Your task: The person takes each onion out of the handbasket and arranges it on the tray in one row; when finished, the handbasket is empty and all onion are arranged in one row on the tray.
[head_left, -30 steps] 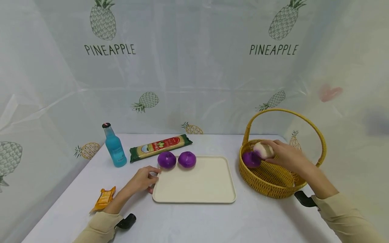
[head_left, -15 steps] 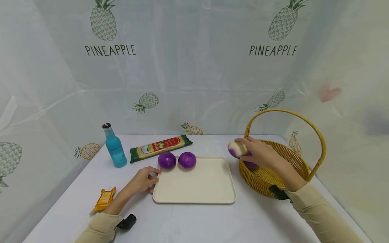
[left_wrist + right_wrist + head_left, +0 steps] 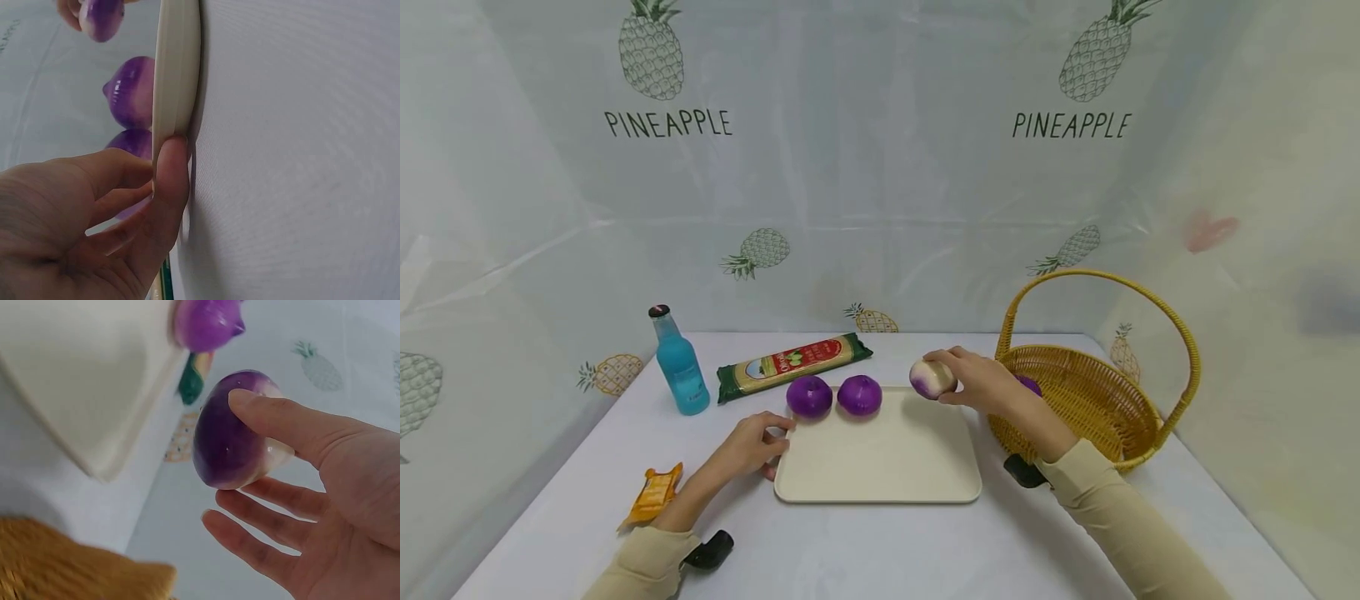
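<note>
My right hand (image 3: 964, 382) holds a purple-and-white turnip (image 3: 932, 378) just above the far right corner of the cream tray (image 3: 880, 467); the right wrist view shows thumb and fingers (image 3: 275, 419) curled round the turnip (image 3: 234, 431). Two purple onions (image 3: 809, 396) (image 3: 860, 394) sit on the tray's far left. My left hand (image 3: 752, 446) rests at the tray's left edge, its thumb (image 3: 172, 181) pressed against the rim (image 3: 178, 69). Another purple vegetable (image 3: 1028, 384) lies in the yellow wicker basket (image 3: 1086, 408).
A blue bottle (image 3: 677, 363) and a green pasta packet (image 3: 793, 363) lie behind the tray on the left. An orange snack packet (image 3: 653, 492) lies near the front left. The basket's tall handle (image 3: 1097, 279) arches at the right. Pineapple-print sheeting walls the table.
My right hand lifted the turnip out of the basket and carried it left to the tray's far right corner. The left hand stayed at the tray's edge.
</note>
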`<state>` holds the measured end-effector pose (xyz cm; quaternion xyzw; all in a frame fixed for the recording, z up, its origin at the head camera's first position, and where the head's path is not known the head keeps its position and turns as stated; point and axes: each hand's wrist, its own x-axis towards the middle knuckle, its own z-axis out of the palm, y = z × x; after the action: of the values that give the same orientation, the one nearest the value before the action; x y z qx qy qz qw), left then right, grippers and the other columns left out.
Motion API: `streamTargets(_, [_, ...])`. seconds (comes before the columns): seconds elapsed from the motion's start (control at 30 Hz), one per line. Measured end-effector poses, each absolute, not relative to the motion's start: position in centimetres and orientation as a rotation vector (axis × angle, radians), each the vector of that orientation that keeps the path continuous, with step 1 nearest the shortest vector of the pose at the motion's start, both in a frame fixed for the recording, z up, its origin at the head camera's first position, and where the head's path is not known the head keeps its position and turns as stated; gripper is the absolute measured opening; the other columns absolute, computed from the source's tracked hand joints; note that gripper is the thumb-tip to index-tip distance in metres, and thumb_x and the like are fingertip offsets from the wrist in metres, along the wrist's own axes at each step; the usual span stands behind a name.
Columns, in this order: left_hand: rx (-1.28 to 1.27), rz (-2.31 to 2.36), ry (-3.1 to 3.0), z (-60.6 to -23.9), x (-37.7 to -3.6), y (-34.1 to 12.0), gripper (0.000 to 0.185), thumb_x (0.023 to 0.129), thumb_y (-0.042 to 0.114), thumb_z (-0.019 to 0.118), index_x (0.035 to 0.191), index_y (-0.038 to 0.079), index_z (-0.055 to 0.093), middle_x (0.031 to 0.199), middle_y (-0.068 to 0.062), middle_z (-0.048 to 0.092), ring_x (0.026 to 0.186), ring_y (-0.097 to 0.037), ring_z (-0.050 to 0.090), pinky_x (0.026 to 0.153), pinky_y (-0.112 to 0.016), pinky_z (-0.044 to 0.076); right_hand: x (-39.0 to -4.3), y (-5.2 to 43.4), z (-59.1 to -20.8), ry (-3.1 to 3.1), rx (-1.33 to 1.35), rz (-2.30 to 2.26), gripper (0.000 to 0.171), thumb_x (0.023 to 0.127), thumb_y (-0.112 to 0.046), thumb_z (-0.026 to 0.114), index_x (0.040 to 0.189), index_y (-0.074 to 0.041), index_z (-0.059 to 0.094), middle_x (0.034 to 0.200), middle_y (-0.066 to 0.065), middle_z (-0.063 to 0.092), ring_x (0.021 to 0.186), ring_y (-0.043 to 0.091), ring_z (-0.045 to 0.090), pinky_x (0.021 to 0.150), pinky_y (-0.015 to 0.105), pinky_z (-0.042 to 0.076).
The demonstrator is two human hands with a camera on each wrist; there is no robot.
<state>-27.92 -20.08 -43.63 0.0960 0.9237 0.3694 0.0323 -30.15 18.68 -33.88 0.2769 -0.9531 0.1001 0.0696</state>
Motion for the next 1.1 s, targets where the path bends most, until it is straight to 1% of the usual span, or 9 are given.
streamTargets(0.13, [0.302, 1.145, 2.847, -43.7, -27.8, -20.3, 0.032, 0.087, 0.005, 0.068, 0.118, 0.005, 0.069, 0.116, -0.012, 0.065, 0.075, -0.013, 0.059, 0.056, -0.024, 0.051, -30.7, 17.4, -35.2, -2.854, 0.878, 0.287, 0.060, 0.082, -0.024, 0.079, 0.136, -0.020, 0.053, 0.120, 0.010, 0.062, 0.078, 0.015, 0.055, 0.067, 0.034, 0.048])
streamTargets(0.27, [0.309, 1.149, 2.842, -43.9, -27.8, -20.4, 0.032, 0.087, 0.005, 0.068, 0.118, 0.006, 0.070, 0.116, -0.012, 0.065, 0.073, -0.012, 0.059, 0.054, -0.024, 0.051, -31.0, 16.3, -36.3, -2.858, 0.905, 0.285, 0.060, 0.081, -0.022, 0.080, 0.135, -0.020, 0.054, 0.117, 0.010, 0.062, 0.077, 0.014, 0.055, 0.066, 0.032, 0.047])
streamTargets(0.4, [0.323, 1.139, 2.855, -44.0, -28.0, -20.3, 0.032, 0.087, 0.005, 0.068, 0.118, 0.006, 0.070, 0.115, -0.011, 0.065, 0.074, -0.012, 0.059, 0.055, -0.023, 0.051, -31.4, 15.2, -37.3, -2.888, 0.880, 0.303, 0.060, 0.081, -0.022, 0.080, 0.135, -0.022, 0.054, 0.119, 0.008, 0.062, 0.083, 0.016, 0.057, 0.070, 0.036, 0.050])
streamTargets(0.57, [0.334, 1.141, 2.859, -44.0, -27.9, -20.3, 0.031, 0.086, 0.005, 0.068, 0.117, 0.005, 0.070, 0.115, -0.013, 0.066, 0.077, -0.013, 0.060, 0.058, -0.022, 0.051, -31.9, 14.1, -38.1, -2.927, 0.833, 0.331, 0.062, 0.080, -0.023, 0.080, 0.136, -0.024, 0.053, 0.122, 0.009, 0.061, 0.097, 0.024, 0.063, 0.077, 0.046, 0.053])
streamTargets(0.67, [0.343, 1.139, 2.852, -43.9, -27.9, -20.3, 0.031, 0.086, 0.005, 0.067, 0.117, 0.004, 0.070, 0.115, -0.014, 0.066, 0.078, -0.014, 0.060, 0.057, -0.023, 0.050, -32.1, 13.8, -38.4, -2.939, 0.821, 0.353, 0.063, 0.080, -0.024, 0.081, 0.137, -0.024, 0.053, 0.122, 0.010, 0.061, 0.102, 0.027, 0.063, 0.079, 0.050, 0.053])
streamTargets(1.1, [0.342, 1.123, 2.872, -43.7, -27.7, -20.4, 0.031, 0.085, 0.005, 0.068, 0.116, 0.004, 0.070, 0.116, -0.014, 0.066, 0.080, -0.014, 0.062, 0.061, -0.024, 0.052, -32.3, 13.1, -39.0, -2.919, 0.832, 0.340, 0.063, 0.080, -0.024, 0.080, 0.137, -0.024, 0.052, 0.122, 0.011, 0.060, 0.102, 0.028, 0.062, 0.077, 0.049, 0.054])
